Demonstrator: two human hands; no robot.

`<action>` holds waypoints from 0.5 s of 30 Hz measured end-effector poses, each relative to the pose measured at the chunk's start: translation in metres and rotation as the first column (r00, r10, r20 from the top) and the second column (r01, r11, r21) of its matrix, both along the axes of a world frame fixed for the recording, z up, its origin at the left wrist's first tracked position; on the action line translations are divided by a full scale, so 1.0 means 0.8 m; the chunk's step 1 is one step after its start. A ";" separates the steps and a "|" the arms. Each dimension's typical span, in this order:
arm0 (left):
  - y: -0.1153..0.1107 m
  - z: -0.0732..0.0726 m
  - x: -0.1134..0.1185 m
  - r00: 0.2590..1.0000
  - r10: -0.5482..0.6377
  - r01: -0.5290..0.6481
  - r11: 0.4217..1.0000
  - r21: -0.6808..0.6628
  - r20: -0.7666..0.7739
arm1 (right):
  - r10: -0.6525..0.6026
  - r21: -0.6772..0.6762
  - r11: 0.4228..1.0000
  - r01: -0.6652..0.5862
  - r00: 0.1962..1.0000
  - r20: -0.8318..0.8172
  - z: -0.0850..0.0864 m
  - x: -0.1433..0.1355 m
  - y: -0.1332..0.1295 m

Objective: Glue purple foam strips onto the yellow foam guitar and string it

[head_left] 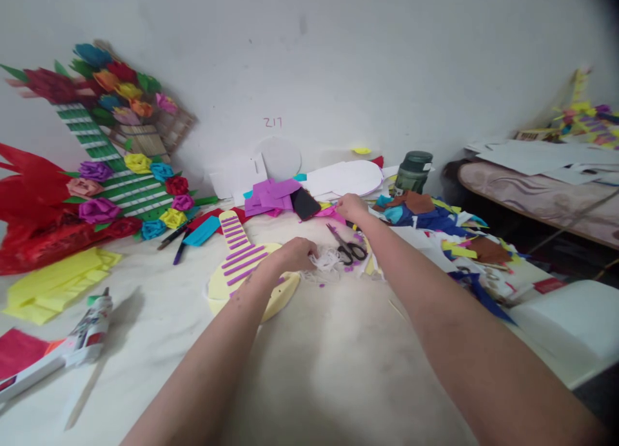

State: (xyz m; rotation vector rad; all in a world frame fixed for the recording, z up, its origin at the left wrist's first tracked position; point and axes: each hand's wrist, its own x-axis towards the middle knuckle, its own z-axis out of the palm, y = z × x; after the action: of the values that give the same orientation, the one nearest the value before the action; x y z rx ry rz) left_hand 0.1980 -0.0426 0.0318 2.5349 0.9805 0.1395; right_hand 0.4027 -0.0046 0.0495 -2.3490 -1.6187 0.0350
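Observation:
My left hand (298, 252) is curled at the edge of a tangle of thin white strands (327, 260), its fingers closed on them as far as I can see. Beneath that wrist lies a pale yellow guitar-shaped cutout (235, 240) with purple strips across its neck and body. Farther forward, my right hand (352, 207) is bent down with closed fingers beside pink paper (331, 212); what the fingertips hold is hidden. Dark-handled scissors (352, 251) lie between the two hands, blades pointing away. Small purple scraps are scattered around them.
Purple paper sheets (271, 196) and a black phone-like object (305, 204) lie ahead. A green jar (413, 172) stands near the wall, with coloured scraps (435, 215) to the right. At left are a glue gun (91, 330), yellow paper (58, 281) and a paper-flower decoration (130, 182).

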 end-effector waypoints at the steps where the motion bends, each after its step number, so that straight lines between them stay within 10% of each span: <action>1: 0.001 0.001 -0.002 1.000 0.005 -0.005 1.000 0.009 -0.020 | -0.003 0.007 1.000 0.003 1.000 -0.012 0.000 0.002 0.002; 15: 0.013 -0.007 -0.008 0.927 0.351 -0.368 0.920 0.137 0.132 | 0.164 -0.215 0.950 -0.227 0.947 -0.276 0.014 -0.018 -0.025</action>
State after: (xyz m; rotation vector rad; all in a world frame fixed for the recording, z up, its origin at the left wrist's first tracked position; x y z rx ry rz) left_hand 0.1914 -0.0325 0.0261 2.4277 1.4364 0.4711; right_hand 0.3882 -0.0246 0.0605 -2.2251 -1.7945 0.5866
